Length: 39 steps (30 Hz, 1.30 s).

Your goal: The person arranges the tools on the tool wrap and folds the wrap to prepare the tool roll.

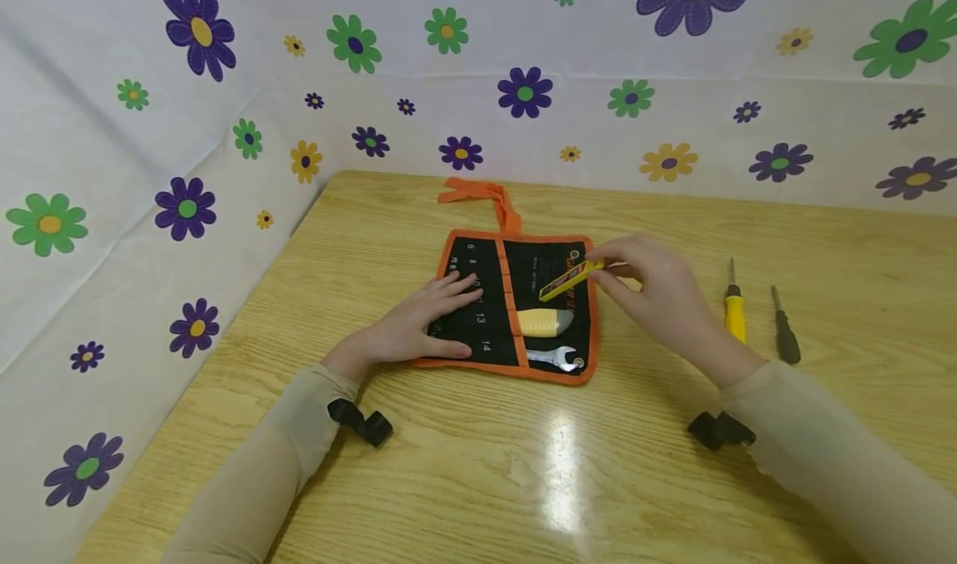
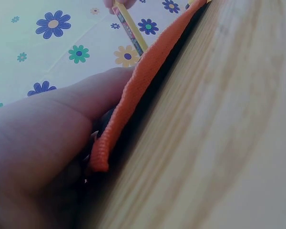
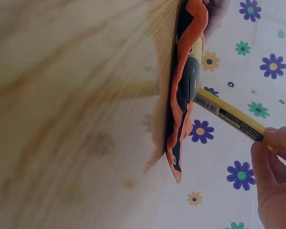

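A black tool pouch with orange edging lies spread on the table. My left hand rests on its numbered left half, fingers spread; in the left wrist view the thumb lies along the orange edge. My right hand pinches one end of a slim yellow stick-like item with a printed label. It slants over the pouch's right side; the right wrist view shows a barcode on the item. Tucked in the pouch are a pale yellow handle with a grey end and an open-end wrench.
Right of the pouch lie a yellow-handled screwdriver, partly behind my right forearm, and a dark-handled screwdriver. An orange tie strap trails from the pouch's far edge. Flower-printed sheeting stands behind the wooden table.
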### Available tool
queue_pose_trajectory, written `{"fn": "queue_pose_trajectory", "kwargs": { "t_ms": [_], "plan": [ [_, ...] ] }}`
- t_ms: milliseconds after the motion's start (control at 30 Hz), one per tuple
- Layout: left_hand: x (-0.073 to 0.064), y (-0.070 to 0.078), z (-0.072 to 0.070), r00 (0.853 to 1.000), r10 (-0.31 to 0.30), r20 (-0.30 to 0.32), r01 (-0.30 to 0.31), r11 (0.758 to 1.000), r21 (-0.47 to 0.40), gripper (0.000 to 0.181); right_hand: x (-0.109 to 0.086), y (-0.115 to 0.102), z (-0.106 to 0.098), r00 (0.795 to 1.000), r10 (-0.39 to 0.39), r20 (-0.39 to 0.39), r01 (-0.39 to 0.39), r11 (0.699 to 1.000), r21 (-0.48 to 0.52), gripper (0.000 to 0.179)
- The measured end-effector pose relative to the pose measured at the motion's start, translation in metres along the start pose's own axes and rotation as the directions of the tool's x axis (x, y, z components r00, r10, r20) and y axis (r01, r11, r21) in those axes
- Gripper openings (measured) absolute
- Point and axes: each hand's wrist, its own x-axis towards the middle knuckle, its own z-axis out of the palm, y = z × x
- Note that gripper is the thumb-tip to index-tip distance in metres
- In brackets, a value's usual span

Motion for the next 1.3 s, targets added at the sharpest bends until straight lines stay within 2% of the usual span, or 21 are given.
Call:
{"fn": "queue_pose_trajectory", "kwargs": {
  "t_ms": [200, 300, 433, 533, 967, 1300],
  "plan": [
    [0.0, 0.0, 0.0, 1.0, -0.002, 0.005, 0.002, 1.0, 0.0, 0.081, 0.004, 0.003, 0.002, 0.992, 0.079, 0.101, -0.08, 0.997, 0.009, 0.019],
    [0.0, 0.0, 0.0, 1.0, -0.01, 0.004, 0.01, 1.0, 0.0, 0.081, 0.006, 0.003, 0.002, 0.986, 0.071, 0.15, -0.07, 0.998, -0.009, 0.018],
    [0.0, 0.001, 0.0, 1.0, -0.013, 0.003, 0.013, 1.0, 0.001, 0.081, 0.008, 0.003, 0.004, 0.985, 0.021, 0.174, -0.017, 1.0, -0.024, 0.019],
    [-0.001, 0.001, 0.001, 1.0, -0.016, 0.002, 0.016, 1.0, 0.003, 0.081, 0.01, 0.003, 0.004, 0.981, 0.007, 0.193, -0.005, 1.0, -0.013, 0.021],
    [0.001, 0.0, 0.001, 1.0, -0.009, -0.001, 0.009, 1.0, 0.003, 0.081, 0.016, 0.011, 0.006, 0.949, 0.069, 0.306, -0.083, 0.996, 0.033, 0.018],
    [0.001, -0.002, 0.001, 1.0, -0.016, 0.002, 0.016, 1.0, 0.001, 0.081, 0.018, 0.015, 0.003, 0.92, 0.079, 0.383, -0.096, 0.995, 0.026, 0.021]
  ]
}}
